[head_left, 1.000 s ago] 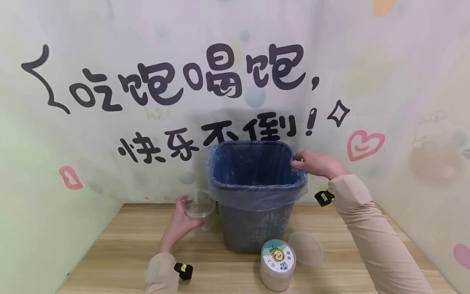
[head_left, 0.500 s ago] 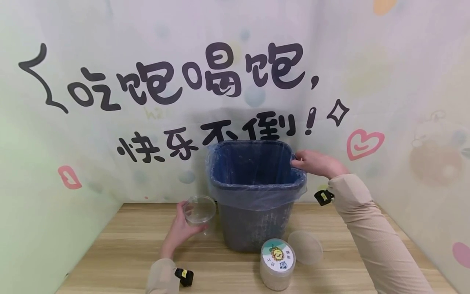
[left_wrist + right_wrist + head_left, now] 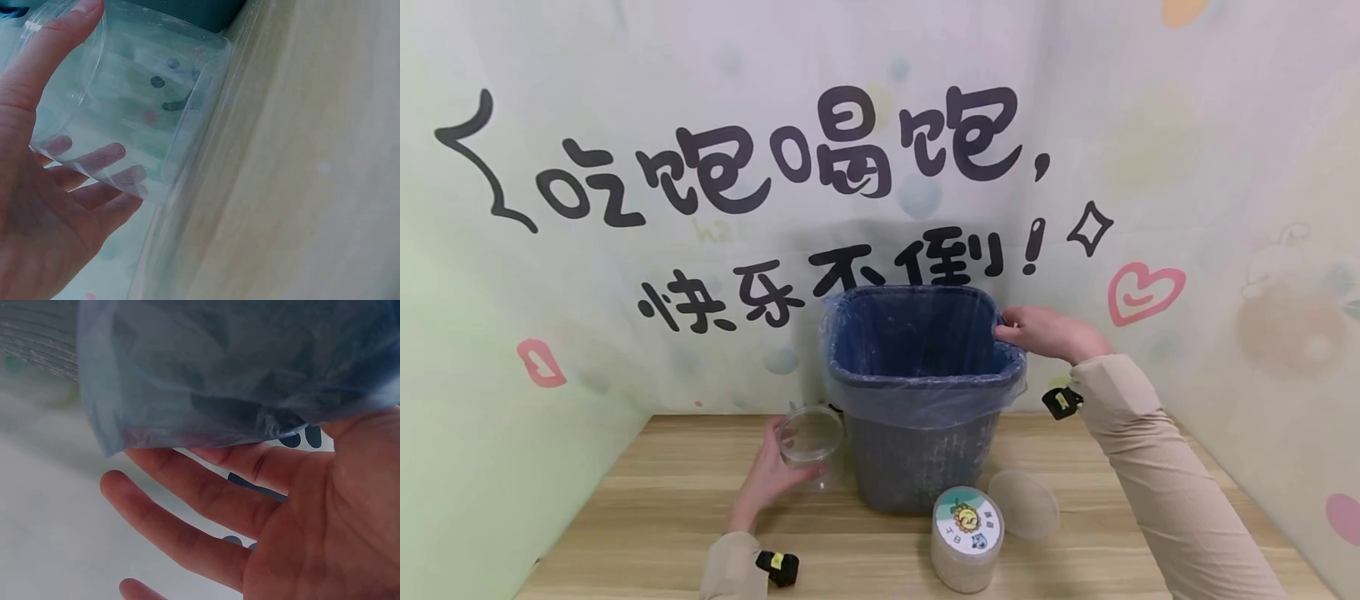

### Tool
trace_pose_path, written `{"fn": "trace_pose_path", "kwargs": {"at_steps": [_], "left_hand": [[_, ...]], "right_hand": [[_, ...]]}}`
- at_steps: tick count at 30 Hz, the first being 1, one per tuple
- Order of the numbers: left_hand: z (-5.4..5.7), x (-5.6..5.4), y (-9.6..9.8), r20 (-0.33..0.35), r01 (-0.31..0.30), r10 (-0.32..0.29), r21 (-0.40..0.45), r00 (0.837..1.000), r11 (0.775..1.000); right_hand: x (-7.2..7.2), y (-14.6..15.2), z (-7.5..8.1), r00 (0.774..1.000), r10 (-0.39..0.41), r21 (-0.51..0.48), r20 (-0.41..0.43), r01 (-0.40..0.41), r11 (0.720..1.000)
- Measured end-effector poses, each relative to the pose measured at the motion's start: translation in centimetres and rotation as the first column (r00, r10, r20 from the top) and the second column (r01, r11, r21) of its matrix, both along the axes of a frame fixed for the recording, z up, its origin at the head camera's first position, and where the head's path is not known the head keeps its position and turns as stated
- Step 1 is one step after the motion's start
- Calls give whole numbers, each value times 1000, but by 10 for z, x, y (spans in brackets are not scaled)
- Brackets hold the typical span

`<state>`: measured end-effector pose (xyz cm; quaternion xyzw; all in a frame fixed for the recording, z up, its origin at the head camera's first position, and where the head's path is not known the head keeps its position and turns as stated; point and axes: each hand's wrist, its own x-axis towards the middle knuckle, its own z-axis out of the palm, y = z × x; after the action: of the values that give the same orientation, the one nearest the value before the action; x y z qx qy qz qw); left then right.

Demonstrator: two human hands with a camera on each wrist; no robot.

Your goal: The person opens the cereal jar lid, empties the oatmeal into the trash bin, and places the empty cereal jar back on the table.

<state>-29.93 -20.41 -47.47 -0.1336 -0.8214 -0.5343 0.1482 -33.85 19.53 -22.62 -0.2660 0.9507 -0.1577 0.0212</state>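
A clear, see-through plastic jar (image 3: 812,446) without a lid is in my left hand (image 3: 775,468), left of the trash bin. In the left wrist view the thumb (image 3: 47,53) lies along one side of the jar and the fingers show through its far wall. Its base is right at the wooden tabletop. My right hand (image 3: 1047,332) grips the right rim of the blue-grey trash bin (image 3: 917,467), thumb over the edge. Seen from the right wrist, several fingers lie outside, partly behind the thin plastic liner (image 3: 187,381) folded over the rim.
A lidded round tub (image 3: 966,542) with a sunflower label stands in front of the bin. Beside it a translucent round lid (image 3: 1024,506) lies on the wooden table (image 3: 647,517). A printed wall cloth (image 3: 737,67) hangs close behind.
My left hand has brought the clear jar slightly down and right, and its mouth has come into clearer view. The right hand stays on the bin's rim.
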Motion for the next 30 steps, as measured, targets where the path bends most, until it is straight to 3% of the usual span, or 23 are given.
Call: {"fn": "trace_pose_path", "kwargs": {"at_steps": [5,12,22,30], "left_hand": [[-1,1,-2,10,17,-18,38,1000,999],[7,3,-6,-30,-5,5,3,1000,1000],[55,20,-1,-127,6,-20,-116,992,993],[88,33,5,-216,-48,7,-185,976,982]], "right_hand": [[1,-1,0,1000,0,-6,-1,0,1000],[2,-2,-1,1000,-10,-20,-3,10,1000],[0,4,-11,1000,-6,-143,0,5,990],[-2,8,-25,998,-55,-231,-22,48,972]]}}
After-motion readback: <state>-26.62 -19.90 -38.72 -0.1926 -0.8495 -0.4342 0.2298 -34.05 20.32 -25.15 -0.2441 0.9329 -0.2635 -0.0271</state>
